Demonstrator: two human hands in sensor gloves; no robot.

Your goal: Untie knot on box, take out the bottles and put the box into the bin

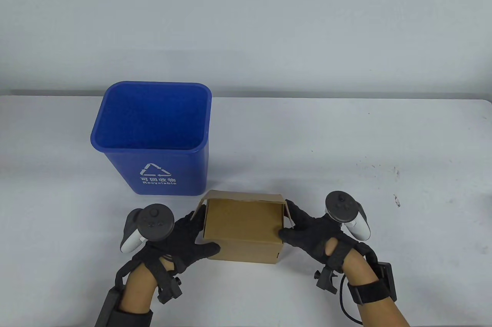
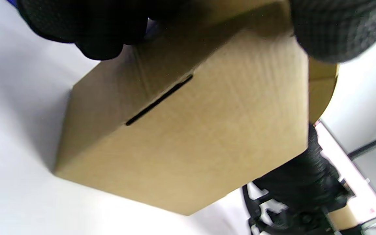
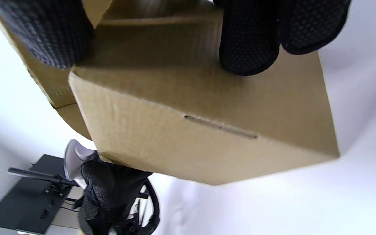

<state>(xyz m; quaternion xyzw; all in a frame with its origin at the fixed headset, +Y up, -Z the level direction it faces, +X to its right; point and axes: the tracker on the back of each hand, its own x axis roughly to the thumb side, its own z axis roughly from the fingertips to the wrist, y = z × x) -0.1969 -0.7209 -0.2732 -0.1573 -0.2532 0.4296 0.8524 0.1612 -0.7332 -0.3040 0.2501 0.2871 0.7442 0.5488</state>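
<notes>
Cardboard box [image 1: 244, 231] near the table's [image 1: 346, 138] front edge, just in front of the blue recycling bin [image 1: 153, 132] — the two close but apart. Left hand [image 1: 180, 236] grips the box's left end, thumb on the near face; right hand [image 1: 311, 232] grips the right end, fingers curled round the edge. Wrist views show slots in the cardboard and gloved fingertips [image 3: 246, 49] on it — box contents not visible.

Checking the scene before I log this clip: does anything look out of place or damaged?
Little stands out. The cardboard box, held between left hand and right hand, looks undamaged. The blue recycling bin stands upright. Only small dark specks mark the table.
</notes>
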